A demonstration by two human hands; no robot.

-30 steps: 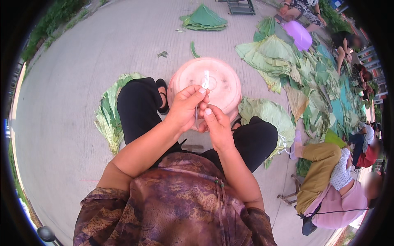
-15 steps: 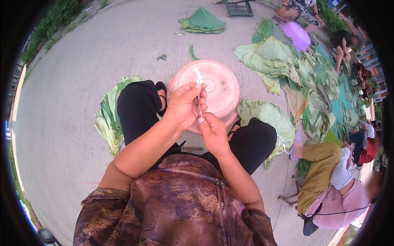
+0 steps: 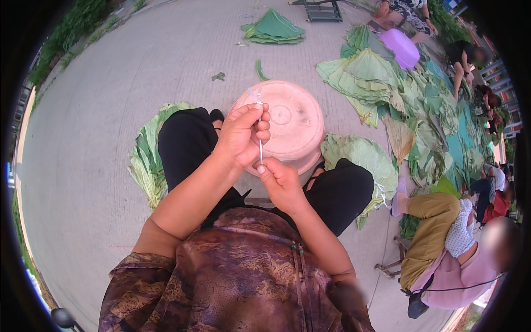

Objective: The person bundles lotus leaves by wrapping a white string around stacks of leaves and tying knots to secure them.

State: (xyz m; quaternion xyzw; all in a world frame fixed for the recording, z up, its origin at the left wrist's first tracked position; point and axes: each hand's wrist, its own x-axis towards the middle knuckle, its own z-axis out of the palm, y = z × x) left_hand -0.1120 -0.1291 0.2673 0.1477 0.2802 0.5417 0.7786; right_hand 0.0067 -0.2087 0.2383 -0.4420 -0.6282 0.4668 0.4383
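A thin white plastic string [image 3: 261, 145] runs taut between my two hands, over the near rim of an upturned pink basin [image 3: 298, 119]. My left hand [image 3: 241, 133] pinches it higher up, fingers curled, and its loose ends stick out above the thumb. Lower down, my right hand [image 3: 281, 182] grips the other end between thumb and curled forefinger. Beside my left leg lies a stack of green leaves [image 3: 148, 149]. By my right knee sits a second leaf bundle [image 3: 362, 157] with white string at its edge.
Large leaf piles [image 3: 359, 74] spread along the right. A folded green leaf stack [image 3: 274, 27] and a dark folding stool [image 3: 319, 10] stand far ahead. A seated person [image 3: 442, 243] is close on my right; other people and a purple basin [image 3: 399, 48] are farther back.
Both hands have shifted slightly left, the right also a little lower. They are farther apart, and a longer stretch of string shows between them.
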